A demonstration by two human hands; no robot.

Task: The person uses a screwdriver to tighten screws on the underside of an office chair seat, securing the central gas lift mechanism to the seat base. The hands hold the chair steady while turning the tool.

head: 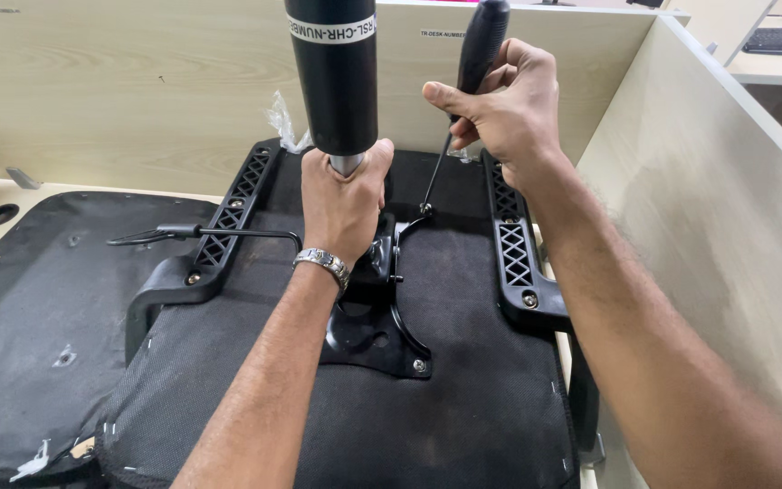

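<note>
An upturned office chair seat (pixel 463 398) lies on a desk, its black fabric underside facing up. My left hand (pixel 344 201) grips the metal shaft just below the black gas-lift cylinder (pixel 335 81), which stands upright from the black metal mechanism plate (pixel 375 340). My right hand (pixel 504 109) holds a black-handled screwdriver (pixel 481 41); its thin shank slants down to a screw on the plate near the cylinder's base. A silver watch sits on my left wrist.
Two black plastic armrest brackets (pixel 513 254) (pixel 219 235) run along the seat's sides. A thin black adjustment lever (pixel 201 233) sticks out left. Another black seat pad (pixel 29 326) lies at the left. Pale wooden partition walls (pixel 717 208) close in behind and to the right.
</note>
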